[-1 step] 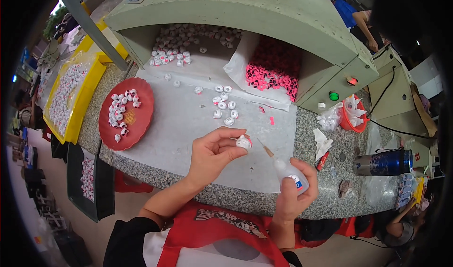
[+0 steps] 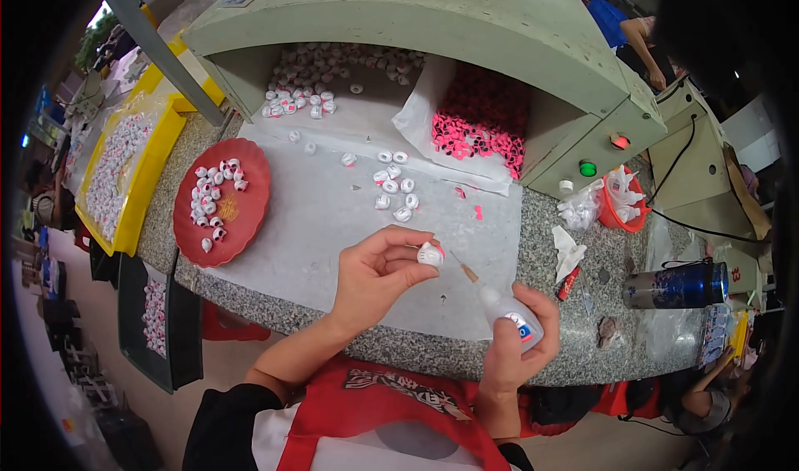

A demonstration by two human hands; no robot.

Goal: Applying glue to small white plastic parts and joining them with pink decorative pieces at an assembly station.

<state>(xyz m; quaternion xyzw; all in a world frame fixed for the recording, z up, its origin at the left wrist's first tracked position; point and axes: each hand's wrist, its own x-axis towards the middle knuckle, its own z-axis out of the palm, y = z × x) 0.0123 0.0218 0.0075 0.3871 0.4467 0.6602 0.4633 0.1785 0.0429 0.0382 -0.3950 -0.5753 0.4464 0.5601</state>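
Between its thumb and fingers my left hand point(image 2: 373, 275) pinches a small white toy head point(image 2: 429, 254) with a pink edge, over the white paper sheet. My right hand point(image 2: 522, 346) is wrapped round a translucent squeeze bottle point(image 2: 505, 307) with a blue and white label. The bottle's thin needle tip point(image 2: 455, 259) points up and left at the toy head's right side, very close to it; whether they touch I cannot tell. Beyond my hands, several similar white pieces point(image 2: 403, 214) stand grouped on the paper sheet point(image 2: 316, 221).
A red plate point(image 2: 244, 236) with white pieces lies at the left, beside a yellow tray point(image 2: 171, 138). Ahead stands a pale green cabinet point(image 2: 399, 13) with white pieces and small pink parts point(image 2: 466, 134). A blue tumbler point(image 2: 676, 286) and red basket point(image 2: 622, 213) are at the right.
The bottle's needle tip has moved slightly left and down, closer to the toy head. My left hand has barely moved and keeps its pinch.
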